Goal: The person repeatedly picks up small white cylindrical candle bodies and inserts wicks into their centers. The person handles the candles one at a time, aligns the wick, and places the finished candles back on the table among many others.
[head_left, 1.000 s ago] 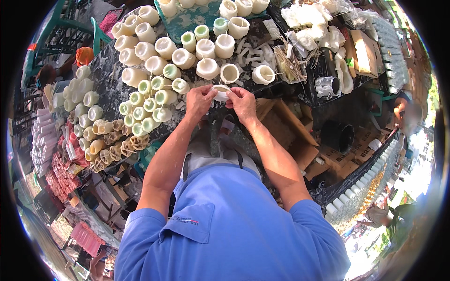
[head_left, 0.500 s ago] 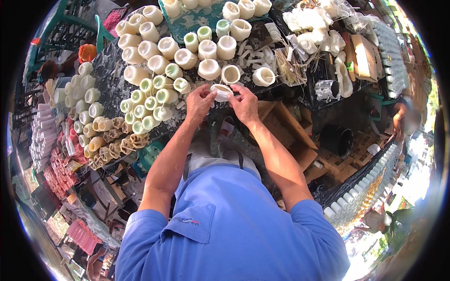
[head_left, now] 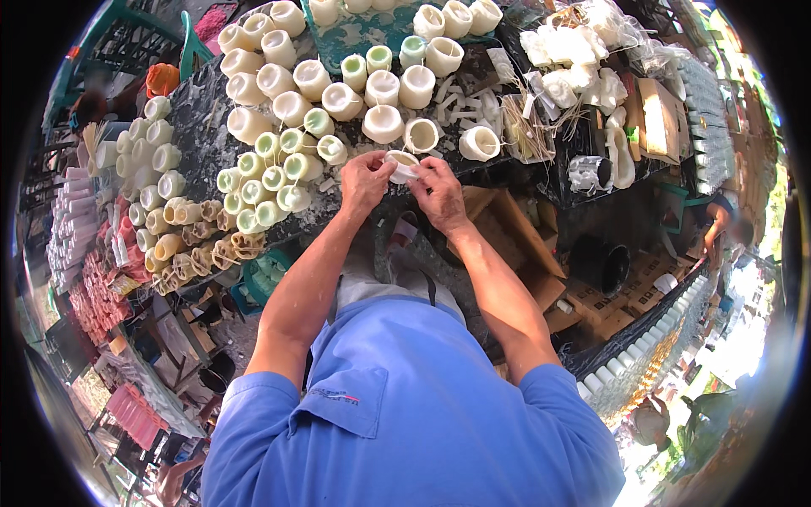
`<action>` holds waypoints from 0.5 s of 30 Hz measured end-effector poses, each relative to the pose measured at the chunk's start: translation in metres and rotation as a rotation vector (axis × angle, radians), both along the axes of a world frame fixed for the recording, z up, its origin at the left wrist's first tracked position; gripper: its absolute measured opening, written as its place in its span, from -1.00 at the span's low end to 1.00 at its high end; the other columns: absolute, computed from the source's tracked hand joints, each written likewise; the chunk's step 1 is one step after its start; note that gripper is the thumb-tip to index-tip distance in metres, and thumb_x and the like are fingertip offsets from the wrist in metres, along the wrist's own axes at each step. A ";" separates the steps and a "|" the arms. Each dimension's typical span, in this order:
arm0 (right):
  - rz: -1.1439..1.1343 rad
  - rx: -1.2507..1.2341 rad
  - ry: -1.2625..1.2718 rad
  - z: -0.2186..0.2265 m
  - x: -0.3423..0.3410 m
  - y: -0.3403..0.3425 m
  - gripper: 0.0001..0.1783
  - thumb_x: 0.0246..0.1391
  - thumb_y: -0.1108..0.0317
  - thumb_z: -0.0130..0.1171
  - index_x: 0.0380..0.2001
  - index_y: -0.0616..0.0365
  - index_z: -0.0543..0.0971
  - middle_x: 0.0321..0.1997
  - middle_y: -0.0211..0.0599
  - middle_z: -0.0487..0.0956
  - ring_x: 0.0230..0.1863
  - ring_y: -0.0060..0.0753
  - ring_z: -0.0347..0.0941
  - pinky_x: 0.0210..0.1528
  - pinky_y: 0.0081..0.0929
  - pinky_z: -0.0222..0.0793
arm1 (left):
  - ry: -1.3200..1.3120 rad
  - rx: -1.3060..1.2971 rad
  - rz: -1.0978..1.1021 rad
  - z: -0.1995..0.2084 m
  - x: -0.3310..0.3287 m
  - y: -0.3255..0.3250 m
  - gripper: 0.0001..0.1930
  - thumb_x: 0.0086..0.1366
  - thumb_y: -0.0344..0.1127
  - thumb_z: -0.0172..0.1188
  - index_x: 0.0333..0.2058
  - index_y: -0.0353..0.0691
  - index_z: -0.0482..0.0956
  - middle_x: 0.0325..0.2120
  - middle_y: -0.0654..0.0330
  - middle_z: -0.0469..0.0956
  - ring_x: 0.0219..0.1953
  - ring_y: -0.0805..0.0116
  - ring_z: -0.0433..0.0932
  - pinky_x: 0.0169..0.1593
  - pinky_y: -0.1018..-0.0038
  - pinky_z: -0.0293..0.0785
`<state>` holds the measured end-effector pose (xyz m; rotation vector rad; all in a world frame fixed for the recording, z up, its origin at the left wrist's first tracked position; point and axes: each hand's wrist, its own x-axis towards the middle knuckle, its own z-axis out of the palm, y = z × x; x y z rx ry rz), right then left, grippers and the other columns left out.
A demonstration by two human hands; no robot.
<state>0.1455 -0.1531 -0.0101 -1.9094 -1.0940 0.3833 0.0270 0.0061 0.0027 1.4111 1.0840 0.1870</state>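
My left hand [head_left: 364, 183] and my right hand [head_left: 439, 193] meet at the near edge of the table. Between them they grip a white, hollow wax candle [head_left: 405, 167] by its rim, its open top tilted up. Just beyond it stands a cream hollow candle [head_left: 421, 135], and to the right a similar candle [head_left: 480, 143] with a wick trailing from it. Rows of cream candles [head_left: 291, 108] and smaller pale green candles [head_left: 273, 177] fill the table left of my hands.
A teal tray [head_left: 338, 42] with more candles lies at the back. On the right are a bundle of wicks [head_left: 528, 127], white wax lumps [head_left: 570, 51] and a wooden block [head_left: 659, 118]. A cardboard box [head_left: 515, 237] and black bucket [head_left: 604, 264] sit below. Another person's arm [head_left: 716, 221] shows far right.
The view has shifted slightly, so the table appears a little lower and to the right. My hands still hold the candle, now tipped more, with my right fingers further round its side.
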 end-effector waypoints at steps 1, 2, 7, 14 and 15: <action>-0.044 0.031 0.125 0.000 0.001 -0.003 -0.57 0.14 0.46 0.50 0.10 0.16 0.71 0.10 -0.15 0.60 -0.22 -0.30 0.72 -0.13 -0.38 0.70 | 0.021 0.087 -0.031 -0.001 -0.004 0.000 -0.54 0.33 -0.30 0.45 0.14 -0.44 0.70 -0.23 0.14 0.76 -0.27 0.47 0.69 -0.17 0.46 0.71; -0.099 0.076 0.285 -0.001 0.003 -0.003 -0.54 0.12 0.48 0.53 0.11 0.24 0.69 0.07 -0.16 0.65 -0.21 -0.40 0.73 -0.13 -0.46 0.71 | 0.038 0.182 -0.062 -0.004 -0.007 -0.001 -0.52 0.32 -0.29 0.45 0.15 -0.42 0.69 -0.17 0.11 0.76 -0.21 0.43 0.71 -0.11 0.43 0.72; -0.177 -0.083 0.282 0.011 0.013 -0.009 -0.57 0.12 0.45 0.52 0.07 0.27 0.70 -0.18 -0.23 0.71 -0.26 -0.43 0.69 -0.16 -0.46 0.63 | -0.077 0.383 -0.199 -0.019 -0.023 -0.011 -0.28 0.21 -0.25 0.50 0.34 -0.30 0.54 0.26 -0.01 0.55 0.17 0.12 0.64 0.16 0.31 0.65; -0.126 -0.036 -0.005 0.035 0.030 0.042 -0.67 0.23 0.26 0.45 -0.07 0.30 0.73 -0.39 -0.24 0.69 -0.37 -0.38 0.62 -0.21 -0.35 0.56 | 0.004 0.589 -0.262 -0.019 -0.018 -0.026 -0.02 0.12 -0.03 0.61 0.43 -0.33 0.37 0.35 -0.13 0.47 0.41 -0.10 0.44 0.46 0.08 0.38; -0.111 -0.091 0.045 0.035 0.032 0.050 -0.68 0.24 0.27 0.44 -0.08 0.30 0.73 -0.37 -0.22 0.70 -0.36 -0.37 0.64 -0.22 -0.32 0.56 | 0.056 0.627 -0.252 -0.017 -0.015 -0.031 0.01 0.11 0.00 0.62 0.44 -0.33 0.36 0.35 -0.13 0.47 0.41 -0.08 0.44 0.46 0.09 0.38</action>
